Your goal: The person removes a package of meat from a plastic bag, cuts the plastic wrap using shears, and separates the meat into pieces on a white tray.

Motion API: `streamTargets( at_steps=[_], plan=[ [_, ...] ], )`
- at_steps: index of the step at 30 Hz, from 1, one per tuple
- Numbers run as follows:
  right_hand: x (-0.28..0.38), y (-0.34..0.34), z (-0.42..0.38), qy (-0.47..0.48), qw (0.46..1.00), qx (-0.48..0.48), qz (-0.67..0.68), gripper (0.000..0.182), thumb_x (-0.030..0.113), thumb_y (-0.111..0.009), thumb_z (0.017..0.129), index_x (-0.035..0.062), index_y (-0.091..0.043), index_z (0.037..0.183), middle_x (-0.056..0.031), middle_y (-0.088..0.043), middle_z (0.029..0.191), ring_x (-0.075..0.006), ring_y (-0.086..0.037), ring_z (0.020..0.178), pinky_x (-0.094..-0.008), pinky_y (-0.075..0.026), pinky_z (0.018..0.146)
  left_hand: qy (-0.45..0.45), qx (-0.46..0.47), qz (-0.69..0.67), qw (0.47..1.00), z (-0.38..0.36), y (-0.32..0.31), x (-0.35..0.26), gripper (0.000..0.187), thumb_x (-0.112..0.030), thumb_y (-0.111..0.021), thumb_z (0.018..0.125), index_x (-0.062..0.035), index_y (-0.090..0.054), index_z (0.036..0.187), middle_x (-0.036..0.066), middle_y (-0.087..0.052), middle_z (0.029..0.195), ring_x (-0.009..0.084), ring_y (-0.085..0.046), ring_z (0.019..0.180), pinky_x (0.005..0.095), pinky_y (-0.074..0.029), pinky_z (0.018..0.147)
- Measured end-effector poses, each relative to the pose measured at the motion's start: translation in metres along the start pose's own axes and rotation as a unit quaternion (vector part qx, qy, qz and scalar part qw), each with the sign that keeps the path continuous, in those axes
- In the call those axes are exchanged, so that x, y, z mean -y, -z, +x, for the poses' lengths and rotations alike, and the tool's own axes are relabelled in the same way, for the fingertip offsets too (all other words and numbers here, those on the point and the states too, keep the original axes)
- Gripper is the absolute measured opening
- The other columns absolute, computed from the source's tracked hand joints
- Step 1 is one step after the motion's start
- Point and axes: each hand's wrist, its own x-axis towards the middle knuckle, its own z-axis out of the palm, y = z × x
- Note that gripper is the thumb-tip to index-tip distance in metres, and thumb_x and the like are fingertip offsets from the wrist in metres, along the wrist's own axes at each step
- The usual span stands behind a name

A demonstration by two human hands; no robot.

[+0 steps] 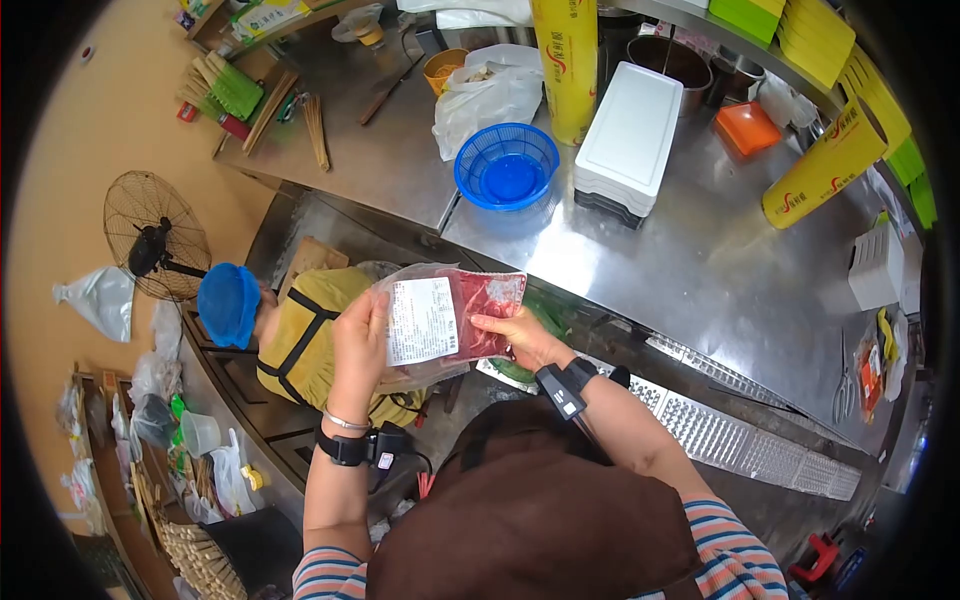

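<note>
A clear plastic pack of red meat (476, 346) is held up in front of me, with a large white printed label (424, 318) covering its left part. My left hand (358, 332) grips the pack's left edge, thumb against the label side. On the right, my right hand (524, 338) pinches the pack, its thumb lying across the red meat. The fingers behind the pack are hidden. Both wrists wear black strapped devices.
A steel counter holds a blue basket (506, 168), a stacked white-lidded container (630, 135), and yellow film rolls (566, 70). A person in a blue cap (229, 305) works at left, near a fan (155, 235). Scissors (843, 390) lie at right.
</note>
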Motion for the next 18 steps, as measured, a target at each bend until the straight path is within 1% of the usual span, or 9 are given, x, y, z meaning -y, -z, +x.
streamTargets(
  at_steps=[1, 3, 8, 10, 11, 12, 14, 15, 18],
  plan=[
    [-0.001, 0.005, 0.002, -0.017, 1.0, -0.004, -0.007, 0.031, 0.009, -0.073, 0.081, 0.0069, -0.063, 0.111, -0.002, -0.067, 0.102, -0.0123, -0.063, 0.09, -0.0291, -0.05, 0.081, -0.001, 0.001, -0.001, 1.0, -0.001, 0.0, 0.001, 0.024, -0.02, -0.053, 0.096, 0.0017, -0.063, 0.093, 0.013, -0.062, 0.075, 0.0195, -0.058, 0.066, 0.0295, -0.046, 0.062],
    [-0.001, 0.01, 0.004, -0.01, 1.0, -0.026, -0.006, 0.032, 0.01, -0.073, 0.081, 0.0067, -0.062, 0.111, -0.0024, -0.066, 0.103, -0.0129, -0.063, 0.092, -0.0297, -0.05, 0.083, 0.017, -0.033, -0.106, 0.994, -0.003, 0.0, 0.003, 0.026, -0.021, -0.053, 0.097, 0.0034, -0.062, 0.092, 0.007, -0.062, 0.075, 0.0109, -0.053, 0.068, 0.0271, -0.044, 0.063],
    [0.005, 0.019, 0.003, -0.023, 0.999, -0.032, 0.012, 0.035, 0.012, -0.074, 0.081, 0.0067, -0.061, 0.114, -0.0035, -0.066, 0.108, -0.015, -0.063, 0.097, -0.0318, -0.049, 0.087, 0.04, -0.035, -0.095, 0.994, -0.011, 0.017, 0.025, 0.027, -0.021, -0.051, 0.098, 0.0043, -0.062, 0.093, 0.002, -0.061, 0.076, 0.008, -0.052, 0.072, 0.0238, -0.044, 0.065],
    [0.002, 0.023, 0.008, -0.016, 0.999, -0.029, 0.005, 0.033, 0.012, -0.07, 0.084, 0.009, -0.06, 0.115, -0.0028, -0.065, 0.11, -0.0156, -0.062, 0.099, -0.0345, -0.05, 0.089, 0.052, -0.082, -0.136, 0.986, -0.018, 0.021, 0.039, 0.027, -0.021, -0.05, 0.099, 0.0037, -0.062, 0.096, 0.001, -0.061, 0.081, 0.0069, -0.052, 0.075, 0.0224, -0.044, 0.066],
    [0.004, 0.022, 0.008, -0.016, 0.999, -0.029, 0.02, 0.032, 0.012, -0.07, 0.084, 0.0093, -0.06, 0.115, -0.0028, -0.065, 0.111, -0.0159, -0.063, 0.099, -0.0345, -0.05, 0.089, 0.075, -0.096, -0.203, 0.972, -0.022, 0.025, 0.04, 0.027, -0.021, -0.049, 0.099, 0.0034, -0.061, 0.098, 0.0, -0.061, 0.085, 0.006, -0.052, 0.077, 0.0213, -0.044, 0.067],
    [0.003, 0.023, 0.01, -0.02, 0.999, -0.03, 0.017, 0.032, 0.012, -0.07, 0.084, 0.0093, -0.06, 0.115, -0.0028, -0.065, 0.111, -0.0159, -0.063, 0.099, -0.0345, -0.05, 0.089, 0.085, -0.09, -0.203, 0.971, -0.026, 0.033, 0.043, 0.029, -0.022, -0.048, 0.1, 0.0035, -0.06, 0.101, 0.001, -0.061, 0.087, 0.0052, -0.053, 0.079, 0.0207, -0.044, 0.069],
    [0.002, 0.026, 0.016, 0.001, 0.999, -0.034, 0.011, 0.034, 0.013, -0.073, 0.082, 0.0074, -0.062, 0.113, -0.0022, -0.066, 0.108, -0.0151, -0.062, 0.097, -0.0327, -0.048, 0.088, 0.089, -0.125, -0.221, 0.963, -0.032, 0.034, 0.047, 0.028, -0.023, -0.047, 0.1, 0.0019, -0.06, 0.101, -0.001, -0.059, 0.081, 0.003, -0.051, 0.07, 0.019, -0.043, 0.061],
    [0.004, 0.025, 0.017, -0.003, 0.999, -0.033, 0.014, 0.031, 0.014, -0.073, 0.082, 0.0079, -0.063, 0.11, -0.0013, -0.066, 0.108, -0.0146, -0.061, 0.098, -0.0323, -0.047, 0.088, 0.094, -0.129, -0.222, 0.962, -0.037, 0.034, 0.051, 0.028, -0.023, -0.047, 0.1, 0.0019, -0.06, 0.101, -0.001, -0.059, 0.081, 0.003, -0.051, 0.07, 0.019, -0.043, 0.061],
    [0.009, 0.021, 0.023, 0.007, 0.999, -0.032, 0.031, 0.029, 0.014, -0.073, 0.082, 0.0082, -0.063, 0.109, -0.001, -0.065, 0.107, -0.0143, -0.061, 0.098, -0.0321, -0.048, 0.087, 0.185, -0.112, -0.215, 0.952, -0.054, 0.023, 0.078, 0.029, -0.027, -0.045, 0.101, -0.0036, -0.061, 0.097, -0.006, -0.05, 0.061, 0.0021, -0.039, 0.044, 0.0197, -0.031, 0.039]
  ],
)
